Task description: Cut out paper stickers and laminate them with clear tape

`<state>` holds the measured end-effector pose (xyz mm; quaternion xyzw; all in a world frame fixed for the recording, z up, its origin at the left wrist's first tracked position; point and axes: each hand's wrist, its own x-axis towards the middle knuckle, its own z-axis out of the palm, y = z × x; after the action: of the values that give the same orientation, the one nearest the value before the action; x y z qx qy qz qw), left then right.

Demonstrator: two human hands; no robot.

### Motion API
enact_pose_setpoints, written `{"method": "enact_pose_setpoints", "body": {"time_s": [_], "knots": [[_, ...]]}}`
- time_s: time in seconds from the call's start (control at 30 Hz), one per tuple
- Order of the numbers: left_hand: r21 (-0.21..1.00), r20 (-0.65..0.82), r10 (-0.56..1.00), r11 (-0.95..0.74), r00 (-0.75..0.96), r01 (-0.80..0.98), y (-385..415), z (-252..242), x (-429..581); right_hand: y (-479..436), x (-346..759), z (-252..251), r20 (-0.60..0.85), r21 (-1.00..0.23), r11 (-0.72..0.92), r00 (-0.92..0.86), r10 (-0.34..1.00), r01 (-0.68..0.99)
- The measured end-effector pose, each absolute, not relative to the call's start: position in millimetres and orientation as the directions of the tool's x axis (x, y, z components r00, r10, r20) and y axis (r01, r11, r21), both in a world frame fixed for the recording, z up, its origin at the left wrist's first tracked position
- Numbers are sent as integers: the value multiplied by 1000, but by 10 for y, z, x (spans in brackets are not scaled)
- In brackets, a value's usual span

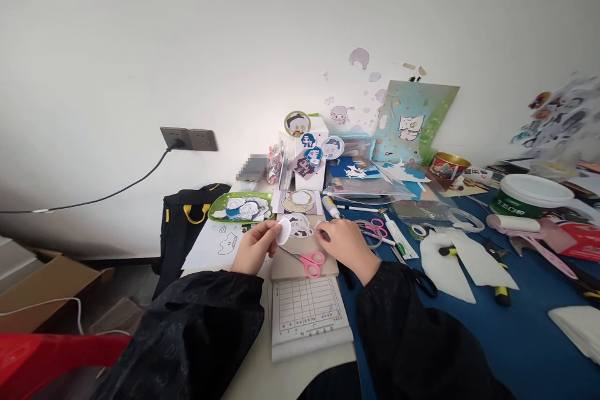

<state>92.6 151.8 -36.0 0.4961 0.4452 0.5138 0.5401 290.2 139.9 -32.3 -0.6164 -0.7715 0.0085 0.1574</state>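
My left hand [254, 249] pinches a small white paper cutout [283, 232] between thumb and fingers. My right hand [350, 246] is closed, its fingertips pressed together beside a printed paper cutout [298, 225]; a whitish bit shows at the tips, too small to name. That printed cutout, with dark patches, lies between my hands on a beige pad [285, 271]. Pink-handled scissors [312, 264] rest on the pad just below, blades toward my left hand. Nearer to me is a form booklet [309, 309] with a printed grid.
On the left are a drawing sheet [210, 249] and a green tray [215, 207] of cutouts. A glue tube [398, 236], tape roll [418, 232], white cloth-like pieces [443, 265] and a tub [534, 195] occupy the right. Behind stands a white box [302, 181] with stickers.
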Motion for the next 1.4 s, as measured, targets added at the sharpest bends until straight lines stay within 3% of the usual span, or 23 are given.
{"method": "enact_pose_setpoints", "body": {"time_s": [0.13,0.23,0.37,0.6,0.77,0.83,0.9,1.0,1.07,1.13,1.27,1.33,1.4], "knots": [[993,28,998,-21,65,-112,1513,-352,928,1399,2996,-211,251,-233,143,-83,964,962],[993,30,998,-23,58,-113,1516,-350,923,1416,3240,-126,260,-254,-35,103,960,966],[992,29,998,-22,56,-123,1515,-349,924,1425,3562,-99,152,-256,-207,251,956,944],[991,2,997,9,81,-134,1516,-339,916,1406,3503,-161,-37,-269,-192,189,981,944],[987,-37,990,58,138,-152,1477,-290,915,1301,3438,-23,36,-290,-134,151,988,948],[980,-43,977,81,208,-179,1450,-277,930,1231,3420,74,116,-381,-52,103,988,923],[970,-10,950,86,312,-230,1427,-277,950,1171,3375,150,197,-626,119,9,980,771],[965,97,913,11,395,-263,1406,-298,968,1139,3234,167,194,-936,234,-172,966,262],[965,146,901,-40,408,-258,1393,-313,969,1157,3104,110,162,-987,152,-276,947,-58],[959,159,883,-31,442,-283,1378,-324,970,1186,2973,25,145,-966,55,-353,924,-253],[906,73,862,153,501,-395,1351,-320,997,1199,2796,-105,148,-948,6,-428,892,-317],[861,18,862,244,506,-446,1346,-303,1017,1178,2767,-121,203,-966,128,-356,912,-223],[841,-7,866,275,500,-465,1347,-279,1029,1149,2765,-113,374,-927,374,-194,907,-41]]}}
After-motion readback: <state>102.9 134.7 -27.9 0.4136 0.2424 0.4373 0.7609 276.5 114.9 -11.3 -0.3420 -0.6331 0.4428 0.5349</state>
